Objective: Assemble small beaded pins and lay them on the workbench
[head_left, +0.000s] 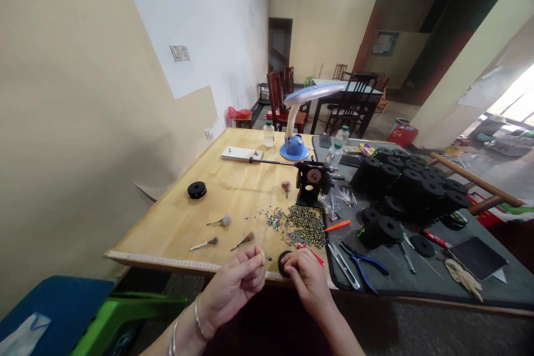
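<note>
My left hand (238,277), with bracelets at the wrist, is held in a pinch above the table's front edge. What its fingertips hold is too small to make out. My right hand (309,282) has its fingers closed on a round black foam spool (282,268). A tiny dark piece (269,259) shows between the two hands. Just beyond them lies a heap of small striped metal-like pieces (306,222), with tiny coloured beads (275,219) at its left. A red tool (319,257) lies partly behind my right hand. Another black spool (197,189) lies at the left.
A black winding device (311,182) with a long rod stands behind the heap, near a blue lamp (295,147). Brush-like bundles (243,241) lie left. On the grey mat (392,283) are scissors-like tweezers (344,267), blue pliers (364,266), an orange tool (337,225) and many black spools (411,186).
</note>
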